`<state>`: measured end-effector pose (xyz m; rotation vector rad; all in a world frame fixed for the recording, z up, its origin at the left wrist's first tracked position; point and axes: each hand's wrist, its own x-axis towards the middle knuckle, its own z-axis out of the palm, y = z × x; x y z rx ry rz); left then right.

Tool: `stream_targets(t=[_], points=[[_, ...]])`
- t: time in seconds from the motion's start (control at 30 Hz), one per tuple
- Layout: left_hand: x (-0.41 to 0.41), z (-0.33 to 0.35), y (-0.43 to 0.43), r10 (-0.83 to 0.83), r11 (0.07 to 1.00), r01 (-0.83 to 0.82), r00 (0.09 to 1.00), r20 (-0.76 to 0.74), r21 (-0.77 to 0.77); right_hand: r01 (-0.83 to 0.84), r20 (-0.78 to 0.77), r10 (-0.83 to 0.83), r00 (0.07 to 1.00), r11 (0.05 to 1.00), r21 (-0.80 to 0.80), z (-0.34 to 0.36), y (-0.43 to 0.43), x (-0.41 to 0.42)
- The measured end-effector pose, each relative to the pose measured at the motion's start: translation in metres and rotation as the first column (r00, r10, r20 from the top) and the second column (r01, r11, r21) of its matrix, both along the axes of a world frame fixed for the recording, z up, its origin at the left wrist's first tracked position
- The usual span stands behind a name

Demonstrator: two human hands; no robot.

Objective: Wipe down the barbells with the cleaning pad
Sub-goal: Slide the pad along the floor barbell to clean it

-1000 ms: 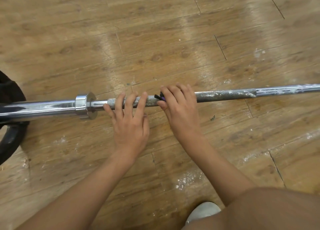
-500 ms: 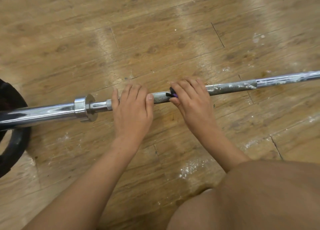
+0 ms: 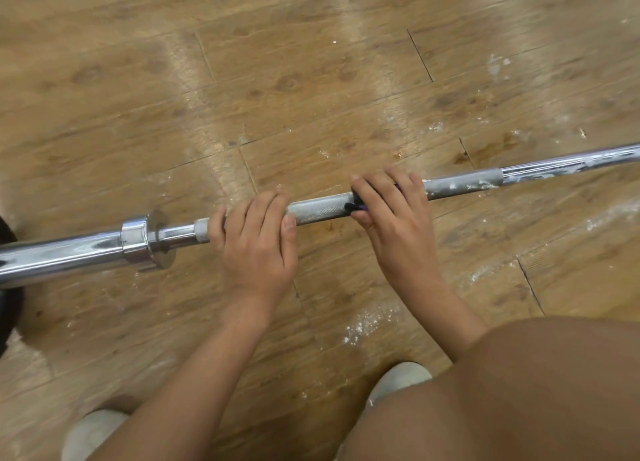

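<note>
A steel barbell (image 3: 320, 211) lies across the wooden floor, its knurled grey shaft streaked with white chalk toward the right. My left hand (image 3: 256, 238) grips the shaft just right of the chrome collar (image 3: 145, 238), fingers curled over the top and thumb along the near side. My right hand (image 3: 391, 214) wraps around the shaft further right, holding a dark purple-black cleaning pad (image 3: 356, 206) against the bar. Only a small edge of the pad shows beside my thumb.
A black weight plate (image 3: 5, 287) sits at the left edge on the thick chrome sleeve (image 3: 62, 256). White chalk dust (image 3: 367, 325) is scattered on the floor. My knee (image 3: 519, 391) and light shoes (image 3: 401, 377) fill the bottom.
My left hand's fingers went from lying flat over the bar to curling around it. My right hand with the pad slid to the right along the shaft, baring clean knurling between the hands.
</note>
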<state>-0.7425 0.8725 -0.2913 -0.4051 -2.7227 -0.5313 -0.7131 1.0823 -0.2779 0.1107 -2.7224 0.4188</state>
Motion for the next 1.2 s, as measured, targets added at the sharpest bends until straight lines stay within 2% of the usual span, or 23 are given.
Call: stream_targets(t=[0.13, 0.3, 0.43, 0.6, 0.77, 0.83, 0.93, 1.07, 1.2], points=[[0.019, -0.004, -0.001, -0.012, 1.000, 0.012, 0.999, -0.050, -0.004, 0.079, -0.002, -0.079, 0.997, 0.994, -0.070, -0.002, -0.020, 0.017], [0.039, -0.011, -0.003, -0.022, 0.998, 0.016, 0.995, -0.100, -0.053, -0.039, 0.000, 0.039, 0.999, 0.999, -0.020, -0.001, -0.016, 0.030], [0.049, -0.014, -0.005, -0.030, 0.998, 0.024, 0.995, -0.098, -0.062, 0.141, -0.007, -0.143, 0.990, 0.978, -0.151, -0.003, -0.033, 0.042], [0.054, -0.016, -0.007, -0.038, 0.998, 0.032, 0.993, -0.113, -0.058, -0.036, 0.006, 0.037, 0.999, 0.997, -0.074, -0.001, -0.033, 0.044], [0.047, -0.017, -0.006, -0.049, 0.997, 0.039, 0.988, -0.145, -0.068, 0.165, 0.022, -0.163, 0.986, 0.970, -0.177, 0.000, -0.026, 0.042], [0.042, -0.017, -0.006, -0.053, 0.997, 0.042, 0.986, -0.157, -0.071, 0.178, 0.039, -0.173, 0.984, 0.963, -0.202, 0.001, -0.032, 0.036], [0.031, -0.016, -0.006, -0.063, 0.996, 0.052, 0.985, -0.158, -0.073, 0.121, 0.048, -0.115, 0.992, 0.980, -0.159, 0.002, -0.021, 0.025], [0.013, -0.016, -0.005, -0.053, 0.998, 0.046, 0.989, -0.139, -0.053, 0.215, 0.090, -0.199, 0.976, 0.947, -0.237, 0.005, -0.006, 0.009], [-0.006, -0.009, -0.002, -0.029, 0.998, 0.025, 0.996, -0.088, -0.052, 0.054, 0.067, -0.045, 0.997, 0.990, -0.133, 0.005, -0.026, -0.012]])
